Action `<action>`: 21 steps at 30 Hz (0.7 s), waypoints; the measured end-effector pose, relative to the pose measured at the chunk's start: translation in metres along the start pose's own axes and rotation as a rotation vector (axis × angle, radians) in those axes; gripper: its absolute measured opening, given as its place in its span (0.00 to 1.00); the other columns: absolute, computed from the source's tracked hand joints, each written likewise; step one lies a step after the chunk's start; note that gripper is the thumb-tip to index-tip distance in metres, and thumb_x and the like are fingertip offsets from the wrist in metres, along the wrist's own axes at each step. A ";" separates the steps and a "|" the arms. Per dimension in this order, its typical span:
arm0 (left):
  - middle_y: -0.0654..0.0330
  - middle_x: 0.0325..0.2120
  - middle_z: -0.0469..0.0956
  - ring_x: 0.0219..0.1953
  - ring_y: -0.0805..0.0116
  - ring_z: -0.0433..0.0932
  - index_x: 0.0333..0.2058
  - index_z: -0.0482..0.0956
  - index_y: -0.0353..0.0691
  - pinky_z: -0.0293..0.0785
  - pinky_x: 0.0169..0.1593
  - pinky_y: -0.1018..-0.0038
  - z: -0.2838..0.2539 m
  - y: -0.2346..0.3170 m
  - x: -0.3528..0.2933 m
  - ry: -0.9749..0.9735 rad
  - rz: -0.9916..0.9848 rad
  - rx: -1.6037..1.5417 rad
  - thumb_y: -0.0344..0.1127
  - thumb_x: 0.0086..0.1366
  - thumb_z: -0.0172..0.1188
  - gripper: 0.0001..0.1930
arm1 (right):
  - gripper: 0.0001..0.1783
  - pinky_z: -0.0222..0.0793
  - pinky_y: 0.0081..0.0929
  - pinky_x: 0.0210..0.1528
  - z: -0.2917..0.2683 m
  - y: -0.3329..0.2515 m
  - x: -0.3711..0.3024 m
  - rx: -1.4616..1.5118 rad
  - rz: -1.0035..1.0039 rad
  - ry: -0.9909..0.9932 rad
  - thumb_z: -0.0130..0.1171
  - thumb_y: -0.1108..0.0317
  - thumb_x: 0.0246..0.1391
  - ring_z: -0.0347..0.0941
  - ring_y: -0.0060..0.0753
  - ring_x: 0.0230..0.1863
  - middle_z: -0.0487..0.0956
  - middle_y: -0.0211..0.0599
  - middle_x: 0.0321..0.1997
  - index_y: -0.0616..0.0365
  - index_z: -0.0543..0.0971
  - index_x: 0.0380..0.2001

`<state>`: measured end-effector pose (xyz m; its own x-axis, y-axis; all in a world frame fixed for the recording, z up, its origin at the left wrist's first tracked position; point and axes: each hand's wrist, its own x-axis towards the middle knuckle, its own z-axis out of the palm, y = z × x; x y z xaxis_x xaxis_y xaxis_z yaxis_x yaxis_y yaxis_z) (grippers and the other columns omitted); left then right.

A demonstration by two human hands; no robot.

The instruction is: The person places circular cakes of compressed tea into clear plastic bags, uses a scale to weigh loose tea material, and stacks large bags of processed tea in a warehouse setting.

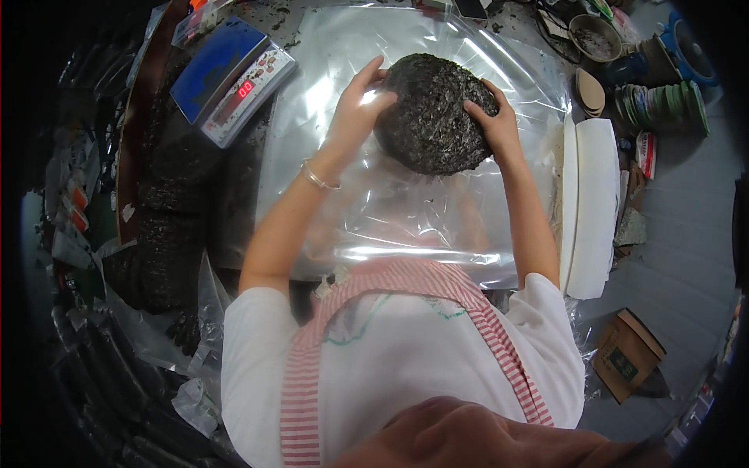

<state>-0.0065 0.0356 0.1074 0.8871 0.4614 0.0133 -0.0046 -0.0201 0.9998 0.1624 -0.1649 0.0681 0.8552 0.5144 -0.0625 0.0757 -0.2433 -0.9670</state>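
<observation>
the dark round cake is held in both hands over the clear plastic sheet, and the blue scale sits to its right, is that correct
Not quite: the blue scale sits to the left of the dark round cake, as the head view shows. Both the left hand and right hand hold it over the clear plastic sheet.

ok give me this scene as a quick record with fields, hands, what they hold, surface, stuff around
left hand: left hand pressed on the left rim of the dark round cake
right hand: right hand gripping its right edge
held thing: dark round cake of compressed leaves, tilted, lower edge toward the sheet
surface: clear plastic sheet spread flat
left of sheet: blue digital scale, loose dark leaves
right of sheet: stack of white paper, cardboard box
</observation>
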 end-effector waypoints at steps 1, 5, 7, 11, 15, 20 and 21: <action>0.53 0.59 0.67 0.59 0.64 0.67 0.66 0.57 0.36 0.65 0.59 0.71 0.003 0.001 0.003 0.038 -0.048 -0.087 0.30 0.59 0.59 0.36 | 0.37 0.70 0.30 0.53 0.000 0.001 0.000 -0.041 -0.022 0.014 0.69 0.64 0.45 0.75 0.36 0.49 0.77 0.48 0.51 0.60 0.69 0.60; 0.54 0.57 0.68 0.56 0.66 0.68 0.64 0.59 0.32 0.64 0.59 0.73 0.023 0.001 0.016 0.136 -0.242 -0.270 0.39 0.59 0.66 0.38 | 0.37 0.69 0.31 0.54 -0.001 -0.004 -0.002 -0.128 -0.069 0.066 0.68 0.62 0.46 0.76 0.39 0.50 0.78 0.49 0.50 0.60 0.69 0.60; 0.49 0.52 0.72 0.52 0.64 0.72 0.65 0.56 0.35 0.67 0.57 0.72 0.030 -0.018 0.022 0.115 -0.084 0.102 0.41 0.56 0.70 0.43 | 0.35 0.66 0.31 0.57 0.001 -0.002 -0.002 -0.132 -0.064 0.046 0.65 0.59 0.50 0.74 0.38 0.52 0.77 0.48 0.52 0.62 0.69 0.59; 0.49 0.50 0.75 0.47 0.60 0.77 0.67 0.55 0.45 0.74 0.55 0.66 -0.002 -0.042 0.034 0.112 -0.295 -0.497 0.31 0.62 0.62 0.36 | 0.31 0.57 0.29 0.65 0.003 -0.005 -0.002 0.472 0.173 -0.056 0.45 0.49 0.65 0.69 0.36 0.59 0.74 0.45 0.58 0.66 0.69 0.59; 0.56 0.47 0.78 0.46 0.58 0.80 0.57 0.68 0.40 0.62 0.66 0.53 -0.037 -0.100 0.041 -0.007 -0.141 -0.570 0.36 0.69 0.50 0.19 | 0.29 0.54 0.43 0.64 0.031 0.014 -0.020 -0.765 -0.267 0.153 0.47 0.57 0.63 0.59 0.45 0.65 0.63 0.51 0.66 0.65 0.64 0.61; 0.52 0.45 0.78 0.47 0.58 0.79 0.52 0.73 0.36 0.58 0.68 0.52 -0.026 -0.080 0.027 -0.094 -0.211 -1.305 0.36 0.71 0.46 0.16 | 0.32 0.41 0.52 0.69 0.038 -0.002 -0.019 -1.496 -0.902 0.077 0.50 0.45 0.59 0.45 0.53 0.73 0.56 0.39 0.72 0.37 0.63 0.66; 0.52 0.45 0.78 0.47 0.58 0.79 0.52 0.73 0.36 0.58 0.68 0.52 -0.024 -0.080 0.023 -0.096 -0.218 -1.307 0.36 0.71 0.46 0.16 | 0.32 0.41 0.52 0.69 0.044 -0.002 -0.018 -1.499 -0.895 0.075 0.50 0.45 0.59 0.45 0.53 0.73 0.56 0.39 0.72 0.37 0.63 0.66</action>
<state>0.0033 0.0686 0.0286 0.9550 0.2810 -0.0953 -0.2483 0.9326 0.2620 0.1239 -0.1378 0.0600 0.3050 0.8779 0.3692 0.8274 -0.4362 0.3537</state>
